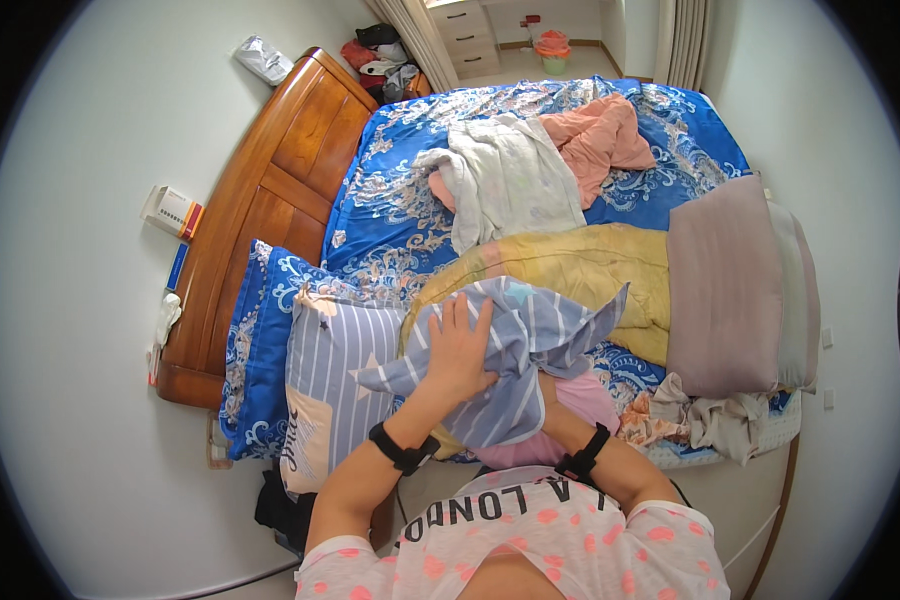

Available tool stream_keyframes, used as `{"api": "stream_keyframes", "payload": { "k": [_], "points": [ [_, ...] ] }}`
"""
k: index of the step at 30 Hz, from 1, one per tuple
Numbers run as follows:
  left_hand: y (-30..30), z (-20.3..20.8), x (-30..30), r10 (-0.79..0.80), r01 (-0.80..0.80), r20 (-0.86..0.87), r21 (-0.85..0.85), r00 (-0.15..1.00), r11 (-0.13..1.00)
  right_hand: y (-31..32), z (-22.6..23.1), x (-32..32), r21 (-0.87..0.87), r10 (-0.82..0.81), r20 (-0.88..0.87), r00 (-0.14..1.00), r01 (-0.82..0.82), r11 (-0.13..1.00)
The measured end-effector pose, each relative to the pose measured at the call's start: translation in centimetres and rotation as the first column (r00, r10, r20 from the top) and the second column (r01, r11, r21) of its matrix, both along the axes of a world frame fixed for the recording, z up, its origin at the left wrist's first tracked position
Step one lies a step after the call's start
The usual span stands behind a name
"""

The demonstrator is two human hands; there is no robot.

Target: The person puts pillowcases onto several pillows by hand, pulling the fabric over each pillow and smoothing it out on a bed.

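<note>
A blue-grey pillowcase-like cloth point(520, 345) with white stripes and a pale star lies bunched before me over the near part of the bed. My left hand point(460, 350) rests on top of it, fingers stretched out and spread. From the right, my right hand point(548, 395) reaches under the cloth, which hides its fingers. Beneath and beside that wrist is a pink cloth point(585, 405). Left of the striped cloth, a pillow point(345, 355) in a matching striped cover leans against a blue patterned pillow point(260, 340).
A yellow quilt point(600, 265) stretches across the bed to a folded mauve-grey bundle point(720, 290) on the right. White point(520, 180) and salmon point(600, 145) covers lie farther back. The wooden headboard point(295, 190) borders the left side. Crumpled clothes point(725, 425) sit at the near right edge.
</note>
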State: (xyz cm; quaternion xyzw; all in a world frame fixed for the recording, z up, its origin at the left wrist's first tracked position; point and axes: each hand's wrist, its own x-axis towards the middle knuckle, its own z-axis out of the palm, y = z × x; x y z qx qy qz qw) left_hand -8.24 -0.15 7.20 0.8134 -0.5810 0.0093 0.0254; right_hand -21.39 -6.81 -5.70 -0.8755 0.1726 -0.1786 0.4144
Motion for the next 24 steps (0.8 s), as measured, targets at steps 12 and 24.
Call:
{"api": "stream_keyframes", "payload": {
  "k": [12,24],
  "points": [
    [2.5,-2.8,5.5,0.062,-0.045,-0.218,0.084,0.974,0.995,-6.6,0.8,-1.6,-0.256,-0.336,0.114,0.935,0.354,0.899],
    [-3.1,-2.9,-0.1,-0.534,0.581,0.240,-0.208,0.810,0.787,-3.5,1.0,-0.8,-0.160,-0.149,0.173,0.974,0.177,0.971]
  ]
}}
